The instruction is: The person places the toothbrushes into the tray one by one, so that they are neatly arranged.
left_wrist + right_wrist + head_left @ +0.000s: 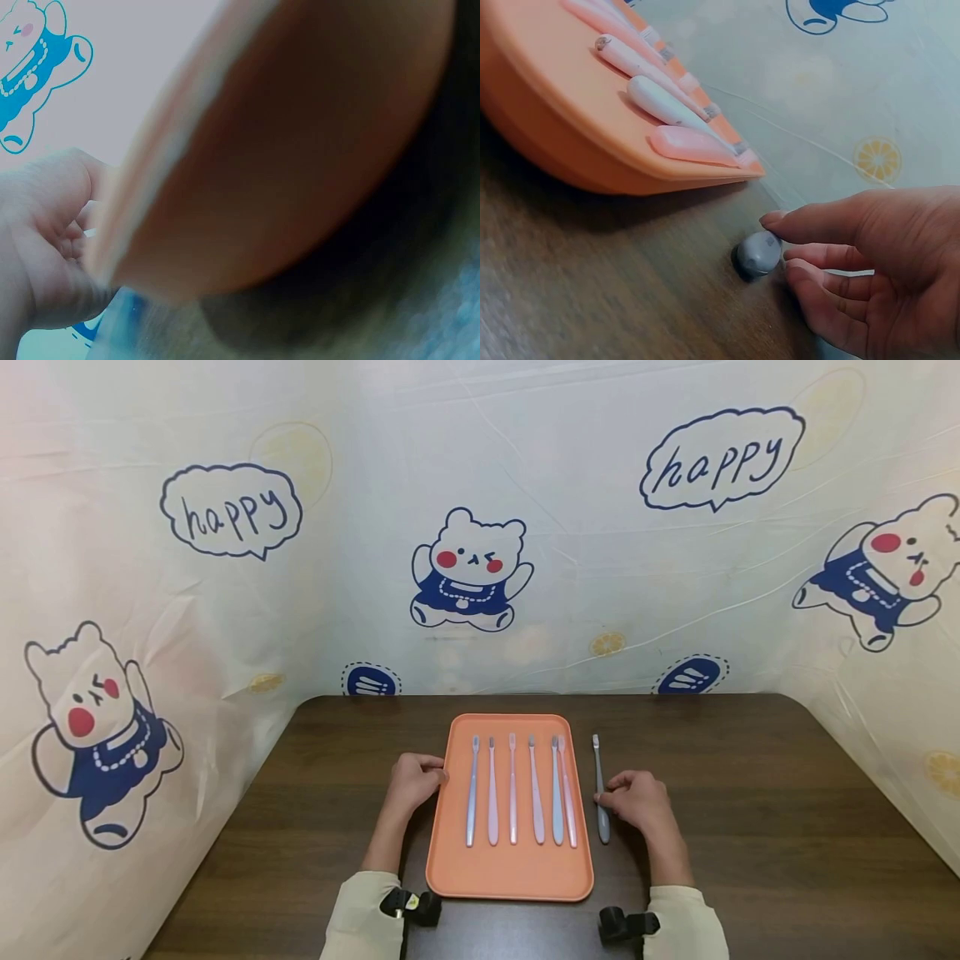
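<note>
An orange tray [510,878] lies on the table with several pastel toothbrushes [513,793] side by side in it, heads pointing away. My left hand [416,781] holds the tray's left rim; the left wrist view shows the hand [52,247] behind the blurred rim, its fingertips partly hidden. To the right of the tray, a grey-blue toothbrush [603,828] lies on the table, its head also pointing away. My right hand [637,795] pinches this toothbrush around the middle. In the right wrist view, its handle end [757,255] shows between thumb and fingers.
The dark wooden table [772,793] extends on both sides of the tray. A pale curtain [585,568] printed with bears and lettering hangs behind the table and along its sides.
</note>
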Tool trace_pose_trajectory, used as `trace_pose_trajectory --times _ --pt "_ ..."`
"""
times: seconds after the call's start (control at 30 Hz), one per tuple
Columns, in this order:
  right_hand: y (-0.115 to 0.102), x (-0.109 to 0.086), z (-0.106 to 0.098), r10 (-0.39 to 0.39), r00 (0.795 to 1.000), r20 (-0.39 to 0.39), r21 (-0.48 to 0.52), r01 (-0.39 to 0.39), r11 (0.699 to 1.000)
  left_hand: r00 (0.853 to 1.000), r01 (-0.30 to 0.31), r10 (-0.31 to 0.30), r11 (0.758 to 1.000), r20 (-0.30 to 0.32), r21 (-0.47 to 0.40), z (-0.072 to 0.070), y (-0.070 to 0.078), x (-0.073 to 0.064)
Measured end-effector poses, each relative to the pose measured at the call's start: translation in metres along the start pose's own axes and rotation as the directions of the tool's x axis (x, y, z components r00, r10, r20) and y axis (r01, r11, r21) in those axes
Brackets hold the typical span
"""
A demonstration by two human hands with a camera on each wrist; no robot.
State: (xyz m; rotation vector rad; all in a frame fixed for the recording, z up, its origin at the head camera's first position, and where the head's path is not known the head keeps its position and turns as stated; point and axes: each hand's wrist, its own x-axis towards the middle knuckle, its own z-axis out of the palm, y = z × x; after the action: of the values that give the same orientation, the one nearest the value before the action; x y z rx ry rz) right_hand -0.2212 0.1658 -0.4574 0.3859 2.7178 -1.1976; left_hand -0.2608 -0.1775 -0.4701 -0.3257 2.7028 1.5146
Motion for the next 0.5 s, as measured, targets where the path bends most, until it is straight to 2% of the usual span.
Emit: trace_pose_trajectory --times 0.17,0.5 --pt "-0.0019 -0.0009 0.0005 0.024 1.0 -0.007 -0.008 -0.024 1.0 1.0 -0.015 0.015 1.0 -0.002 0.004 -0.0004 -0.0004 -0.0004" --pt "-0.0049 -0.0025 0.0001 0.017 0.999 -0.033 -0.031 -0.018 0.999 1.0 -0.014 0.014 1.0 0.003 0.003 -0.0003 -0.0009 -0.0003"
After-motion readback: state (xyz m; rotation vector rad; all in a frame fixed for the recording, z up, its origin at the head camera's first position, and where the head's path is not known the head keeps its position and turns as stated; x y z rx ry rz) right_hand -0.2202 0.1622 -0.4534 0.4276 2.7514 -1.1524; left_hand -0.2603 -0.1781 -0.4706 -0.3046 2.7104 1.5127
